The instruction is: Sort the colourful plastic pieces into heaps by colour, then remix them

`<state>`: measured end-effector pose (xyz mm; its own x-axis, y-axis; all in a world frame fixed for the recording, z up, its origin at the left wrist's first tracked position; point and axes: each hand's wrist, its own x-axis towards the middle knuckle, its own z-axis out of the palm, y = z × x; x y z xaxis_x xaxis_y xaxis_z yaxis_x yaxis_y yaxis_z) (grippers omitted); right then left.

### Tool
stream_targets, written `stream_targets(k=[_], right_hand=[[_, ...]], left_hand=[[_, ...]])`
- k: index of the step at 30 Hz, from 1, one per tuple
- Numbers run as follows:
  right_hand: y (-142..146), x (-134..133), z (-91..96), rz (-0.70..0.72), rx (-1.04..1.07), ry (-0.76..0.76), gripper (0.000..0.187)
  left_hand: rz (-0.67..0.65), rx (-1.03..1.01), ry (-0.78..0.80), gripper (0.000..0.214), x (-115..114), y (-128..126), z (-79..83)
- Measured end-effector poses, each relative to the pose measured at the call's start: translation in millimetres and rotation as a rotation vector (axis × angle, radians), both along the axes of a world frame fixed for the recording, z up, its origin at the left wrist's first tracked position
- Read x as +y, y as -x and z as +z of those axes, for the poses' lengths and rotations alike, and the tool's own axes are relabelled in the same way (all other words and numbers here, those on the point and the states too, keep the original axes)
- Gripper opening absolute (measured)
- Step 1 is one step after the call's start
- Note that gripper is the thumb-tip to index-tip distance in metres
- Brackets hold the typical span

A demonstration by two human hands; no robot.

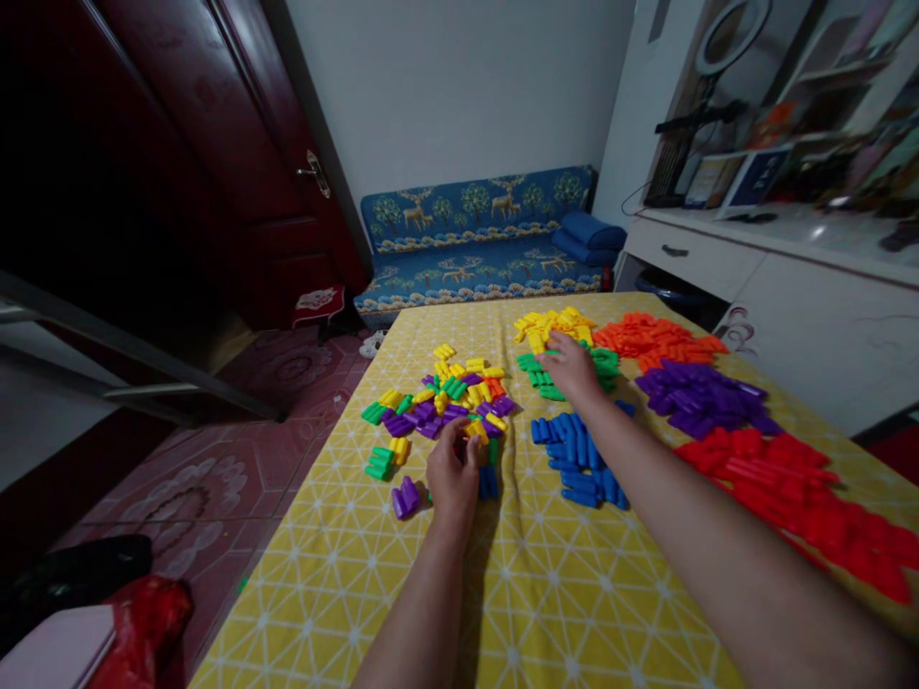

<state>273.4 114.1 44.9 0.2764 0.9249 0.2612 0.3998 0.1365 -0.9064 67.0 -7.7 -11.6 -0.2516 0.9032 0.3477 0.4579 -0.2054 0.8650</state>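
Observation:
Bullet-shaped plastic building pieces in several colours lie on a table. My left hand (454, 471) is at the near edge of a mixed heap (439, 413), its fingers curled round a yellow plastic piece (475, 431). Over the green pile (604, 362) reaches my right hand (570, 367), with another yellow piece (536, 343) between thumb and fingers, close to the yellow pile (564, 320). A purple piece (406, 499) and a green piece (379, 463) rest left of my left hand. Blue pieces (578, 455) are spread below my right wrist.
Orange (655, 337), purple (700, 397) and red (775, 478) piles line the right side of the table, beyond my right forearm. A yellow patterned cloth (345, 584) covers the table. Behind stands a blue sofa (474, 239); a white cabinet (804, 325) is at right.

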Motion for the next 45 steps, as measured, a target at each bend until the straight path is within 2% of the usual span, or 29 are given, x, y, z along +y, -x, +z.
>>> stream_targets(k=[3, 7, 9, 11, 14, 19, 22, 26, 29, 31, 33, 36, 40, 42, 45], right_hand=[[10, -9, -3.9, -0.011, 0.079, -0.092, 0.051], [49, -61, -29.5, 0.283, 0.035, 0.009, 0.032], [68, -89, -40.9, 0.358, -0.010, 0.029, 0.030], [81, -109, -48.1, 0.324, -0.088, 0.030, 0.031], [88, -123, -53.6, 0.247, -0.177, 0.019, 0.027], [84, -124, -56.1, 0.199, -0.099, -0.097, 0.023], [76, -115, -49.4, 0.211, -0.022, -0.067, 0.027], [48, -73, -29.9, 0.255, -0.103, 0.045, 0.013], [19, -28, -14.5, 0.170, -0.114, 0.054, 0.009], [5, -6, -8.4, 0.068, -0.080, 0.006, 0.024], [1, 3, -8.7, -0.016, -0.048, -0.047, 0.042], [14, -11, -21.7, -0.016, -0.065, -0.082, 0.046], [48, -52, -43.2, 0.174, -0.204, -0.064, 0.027], [62, -68, -46.2, 0.247, -0.294, -0.062, 0.031], [74, -82, -41.4, 0.282, -0.561, -0.035, 0.040]], left_hand=[[-0.012, 0.005, 0.003, 0.024, 0, 0, -0.4], [-0.033, 0.007, -0.003, 0.024, -2, 1, 2.0], [-0.052, -0.006, -0.013, 0.024, -3, 1, 3.2], [-0.072, -0.023, -0.015, 0.025, -3, 2, 4.2], [-0.096, -0.031, -0.003, 0.026, -4, 1, 5.9], [-0.114, 0.029, 0.009, 0.027, -6, -1, 8.5], [-0.127, 0.047, 0.012, 0.028, -6, -1, 8.0], [-0.120, 0.041, 0.029, 0.027, -6, -1, 5.9], [-0.110, 0.059, 0.019, 0.026, -6, -1, 5.1], [-0.107, 0.066, 0.013, 0.025, -6, -1, 5.4], [-0.104, 0.055, 0.016, 0.025, -6, -1, 6.2], [-0.074, 0.032, 0.011, 0.024, -5, -1, 7.6], [-0.015, 0.022, -0.047, 0.025, -3, 0, 5.4], [-0.013, 0.016, -0.078, 0.025, -2, 1, 2.3], [-0.016, 0.040, -0.119, 0.025, 0, 3, -1.6]])
